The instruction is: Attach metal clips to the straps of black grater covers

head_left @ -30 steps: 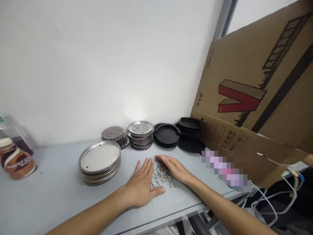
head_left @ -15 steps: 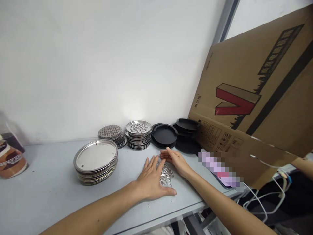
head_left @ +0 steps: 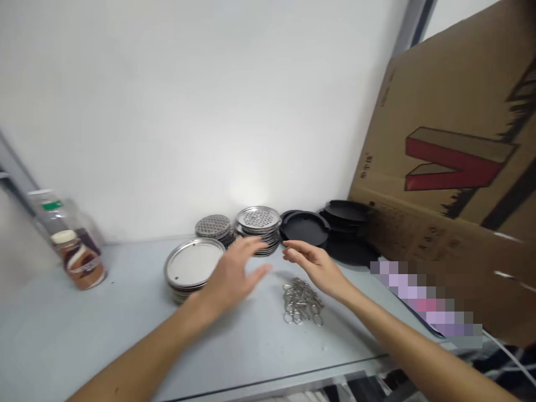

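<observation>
A small heap of metal rings lies on the grey table between my forearms. My left hand, a little blurred, is raised to the left of the rings with thumb and fingers apart and nothing in it. It partly covers a stack of round silver plates. Above and behind the heap is my right hand, its fingers loosely curved and pointing left, with nothing visible in them. Just beyond the hands stand a stack of perforated round metal plates and black round trays.
Patterned metal discs and more black trays stand along the wall. A large cardboard box leans at the right, by a pixelated purple object. Bottles, one brown-labelled bottle among them, stand at the left.
My hands have lifted off the rings and moved apart; the left went up and left, toward the silver plates. The whole view has shifted left, so the bottles show more fully.
</observation>
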Available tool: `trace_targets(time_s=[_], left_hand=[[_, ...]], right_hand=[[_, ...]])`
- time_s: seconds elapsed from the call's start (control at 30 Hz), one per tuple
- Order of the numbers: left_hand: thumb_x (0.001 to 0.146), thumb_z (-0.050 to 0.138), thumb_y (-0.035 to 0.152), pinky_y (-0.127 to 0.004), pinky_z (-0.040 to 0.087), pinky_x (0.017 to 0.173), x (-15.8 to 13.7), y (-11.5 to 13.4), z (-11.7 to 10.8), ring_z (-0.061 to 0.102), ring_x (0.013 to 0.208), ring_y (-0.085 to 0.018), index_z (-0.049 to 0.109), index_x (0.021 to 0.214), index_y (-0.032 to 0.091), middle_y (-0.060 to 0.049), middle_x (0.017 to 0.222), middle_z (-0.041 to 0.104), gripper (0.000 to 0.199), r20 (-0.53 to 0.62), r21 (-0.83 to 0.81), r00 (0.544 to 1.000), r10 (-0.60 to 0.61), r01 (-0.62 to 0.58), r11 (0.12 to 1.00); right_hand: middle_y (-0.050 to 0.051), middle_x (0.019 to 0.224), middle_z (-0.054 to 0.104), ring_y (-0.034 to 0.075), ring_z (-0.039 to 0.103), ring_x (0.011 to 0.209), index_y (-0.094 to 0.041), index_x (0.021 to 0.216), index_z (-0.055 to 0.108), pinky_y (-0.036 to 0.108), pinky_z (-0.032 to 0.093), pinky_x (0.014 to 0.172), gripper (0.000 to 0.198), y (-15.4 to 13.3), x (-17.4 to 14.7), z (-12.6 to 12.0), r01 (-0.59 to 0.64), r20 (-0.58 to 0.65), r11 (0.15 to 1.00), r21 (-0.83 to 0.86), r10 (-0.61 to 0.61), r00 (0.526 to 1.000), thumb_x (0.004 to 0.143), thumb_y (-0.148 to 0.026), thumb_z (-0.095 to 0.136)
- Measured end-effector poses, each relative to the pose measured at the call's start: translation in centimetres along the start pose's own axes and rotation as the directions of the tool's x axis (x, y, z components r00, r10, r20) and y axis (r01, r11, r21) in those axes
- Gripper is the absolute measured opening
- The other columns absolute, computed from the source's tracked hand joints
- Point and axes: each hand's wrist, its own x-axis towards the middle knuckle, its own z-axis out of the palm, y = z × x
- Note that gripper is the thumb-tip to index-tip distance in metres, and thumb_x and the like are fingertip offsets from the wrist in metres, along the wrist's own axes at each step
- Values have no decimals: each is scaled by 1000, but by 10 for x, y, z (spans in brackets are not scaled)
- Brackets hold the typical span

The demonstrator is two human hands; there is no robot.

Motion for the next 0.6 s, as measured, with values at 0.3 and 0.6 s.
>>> trace_targets(time_s=[0.3, 0.6], left_hand=[[81, 56, 69, -42, 40, 107, -28, -113, -108, 54, 125, -30, 60, 123, 16, -16, 134, 60, 68, -97, -254, 695, -713, 675, 692], [85, 45, 73, -36, 50, 96, -64, -128, -100, 68, 103, -25, 69, 110, 14, -12, 110, 74, 69, 294, -661, 631, -717, 677, 325]], right_hand=[[19, 140, 55, 32, 57, 124, -17, 146, 43, 47, 47, 101, 85, -9, 40, 90, -150, 378, 988, 26, 129, 917, 77, -58, 71], [2, 162, 24, 22, 24, 147, -33, 151, 30, 41, 31, 117, 68, -21, 12, 153, -271, 479, 849, 453, 24, 877, 92, -53, 56]])
